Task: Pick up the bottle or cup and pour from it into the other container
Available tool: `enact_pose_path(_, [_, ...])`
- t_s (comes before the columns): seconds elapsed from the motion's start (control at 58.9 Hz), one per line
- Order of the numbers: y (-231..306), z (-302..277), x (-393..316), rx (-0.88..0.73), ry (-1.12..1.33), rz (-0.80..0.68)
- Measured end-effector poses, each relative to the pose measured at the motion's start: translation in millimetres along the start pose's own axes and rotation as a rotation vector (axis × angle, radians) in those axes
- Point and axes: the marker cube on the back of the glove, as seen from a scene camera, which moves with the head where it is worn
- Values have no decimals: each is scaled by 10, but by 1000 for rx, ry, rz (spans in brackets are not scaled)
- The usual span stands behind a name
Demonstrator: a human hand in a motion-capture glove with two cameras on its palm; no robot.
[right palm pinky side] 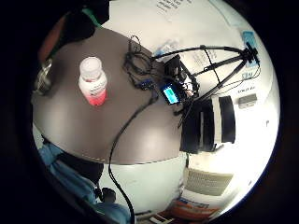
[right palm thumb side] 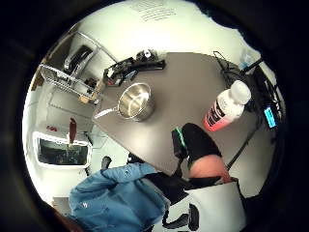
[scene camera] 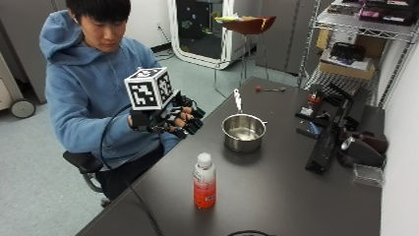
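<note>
My gloved right hand [scene camera: 171,119] hovers above the table [scene camera: 275,182] edge, fingers loosely curled, holding nothing. 1 bottle [scene camera: 204,181] of red liquid stands upright, capped, near the steel pot [scene camera: 243,131], well apart from my hand.

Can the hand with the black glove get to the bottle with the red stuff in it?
Probably yes. The gloved hand is raised near the table edge, holding nothing, and the bottle stands alone with bare table around it; the pot sits off to one side.
</note>
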Motion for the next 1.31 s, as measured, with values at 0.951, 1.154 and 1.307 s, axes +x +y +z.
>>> enact_pose_path(0.951, [188,1160,1102,276,-775,197])
enact_pose_path(1.154, [23,1571,933,230,-993,197])
enact_pose_path(1.307, [-139,1785,734,212,-1139,178])
